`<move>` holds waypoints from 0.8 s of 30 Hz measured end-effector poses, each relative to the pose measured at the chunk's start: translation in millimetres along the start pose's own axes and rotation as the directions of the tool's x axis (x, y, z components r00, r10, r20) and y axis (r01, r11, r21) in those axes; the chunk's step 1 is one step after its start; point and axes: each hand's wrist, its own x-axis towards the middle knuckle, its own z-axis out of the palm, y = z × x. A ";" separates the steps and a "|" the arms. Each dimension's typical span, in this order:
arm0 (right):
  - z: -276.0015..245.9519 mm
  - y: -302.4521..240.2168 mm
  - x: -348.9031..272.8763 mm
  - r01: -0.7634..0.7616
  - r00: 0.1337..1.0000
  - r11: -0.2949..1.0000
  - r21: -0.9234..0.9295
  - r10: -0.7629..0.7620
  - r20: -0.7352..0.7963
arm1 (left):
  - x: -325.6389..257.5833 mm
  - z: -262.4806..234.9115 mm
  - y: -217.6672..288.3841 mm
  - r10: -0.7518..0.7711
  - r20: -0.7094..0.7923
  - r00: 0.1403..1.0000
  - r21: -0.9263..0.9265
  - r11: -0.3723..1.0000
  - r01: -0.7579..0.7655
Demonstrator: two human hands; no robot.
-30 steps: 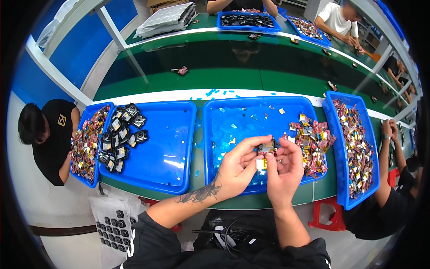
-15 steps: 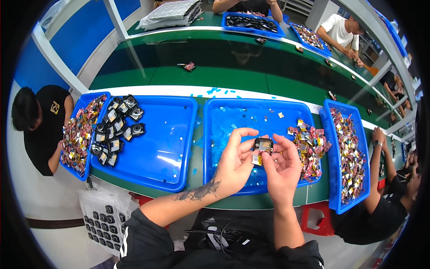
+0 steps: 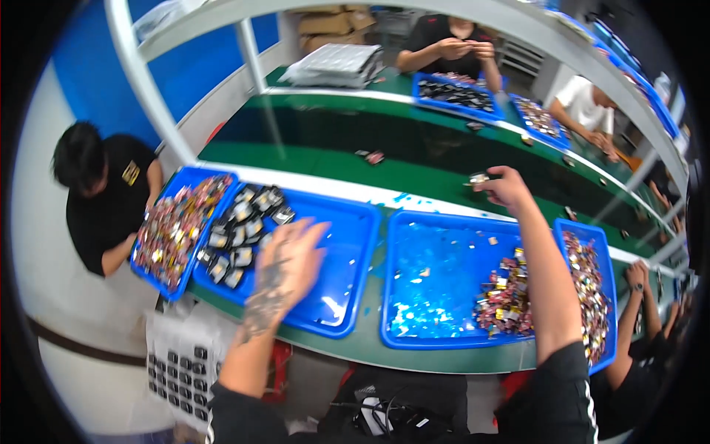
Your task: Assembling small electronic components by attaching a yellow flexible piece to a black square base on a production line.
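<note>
My right hand [image 3: 509,189] is stretched out over the green belt [image 3: 444,166] beyond the trays. Its fingers pinch a small electronic module [image 3: 479,179], dark with a pale part and blurred. My left hand [image 3: 293,255] hovers above the left blue tray [image 3: 344,296], close to a pile of small black modules [image 3: 240,229]. Motion smears its fingers, but they look stretched out and nothing shows in them. In the right blue tray [image 3: 460,343] lie small blue film pieces [image 3: 425,296] and a heap of small parts with pink and yellow wrapping [image 3: 506,300].
Narrow blue bins of similar parts stand at far left [image 3: 181,229] and far right [image 3: 584,288]. Another module [image 3: 371,157] lies on the belt. A white frame [image 3: 140,89] rises at the left. Co-workers sit at left, right and across the belt.
My hands have parted from over the right tray. The right carried the small module forward over the belt; the left let go and swung left above the left tray. The view has shifted.
</note>
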 end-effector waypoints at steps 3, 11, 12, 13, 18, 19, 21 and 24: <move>1.3 28.7 45.5 -0.012 1.000 0.991 -0.133 0.013 0.002 | -26.6 -3.3 -51.6 -0.062 0.120 0.991 0.279 0.960 0.026; -50.3 25.1 24.5 0.153 0.955 0.976 -0.157 -0.187 -0.232 | 1.5 16.4 -51.8 0.137 0.006 0.991 0.523 0.844 -0.120; -65.6 25.5 12.7 0.260 0.925 0.948 -0.185 -0.300 -0.234 | 9.5 14.0 -46.5 0.138 0.000 0.990 0.423 0.898 -0.125; -71.1 18.4 -5.9 0.367 0.887 0.906 -0.212 -0.410 -0.215 | 13.3 10.4 -42.5 0.120 0.000 0.993 0.323 0.940 -0.113; -66.0 19.1 -109.6 0.522 0.843 0.608 -0.597 -0.473 0.256 | 46.2 18.3 21.9 -0.101 0.188 0.977 -0.700 0.684 0.206; -68.3 31.3 -115.9 0.531 0.845 0.569 -0.628 -0.412 0.341 | 52.8 29.9 38.3 -0.048 0.246 0.968 -0.907 0.340 0.247; -73.3 58.2 -123.4 0.499 0.851 0.495 -0.711 -0.434 0.296 | 61.1 39.3 83.8 0.113 0.356 0.928 -0.915 -0.161 0.371; -65.0 59.8 -127.1 0.220 0.967 0.512 -0.830 -0.225 0.117 | 57.6 45.4 126.2 0.176 0.476 0.861 -0.807 -0.303 0.508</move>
